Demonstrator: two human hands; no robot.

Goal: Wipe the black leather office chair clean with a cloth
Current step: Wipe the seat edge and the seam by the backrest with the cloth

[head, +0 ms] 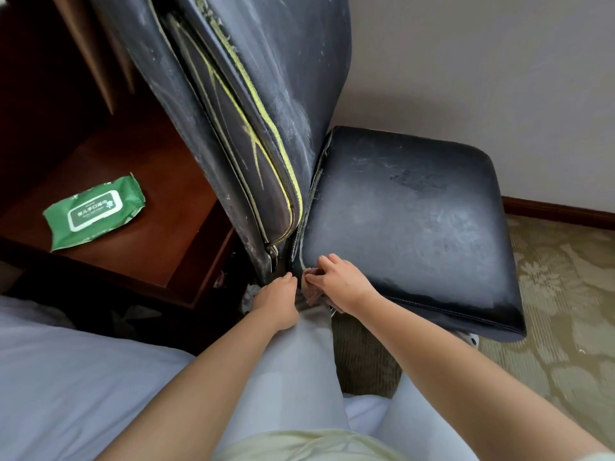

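Note:
The black leather office chair stands in front of me, its worn backrest [239, 104] with a yellow-green seam rising at upper left and its scuffed seat [406, 221] to the right. My right hand [339, 281] is at the seat's near left corner, fingers curled and pinching a small greyish cloth [311, 272] against the edge. My left hand [276, 301] lies just left of it, at the gap below the backrest, with its fingers hidden, so what it holds cannot be seen.
A green pack of wet wipes [95, 211] lies on a dark wooden side table [159, 227] at left. White bedding [66, 377] fills the lower left. Patterned carpet [549, 311] and a white wall with a dark baseboard are to the right.

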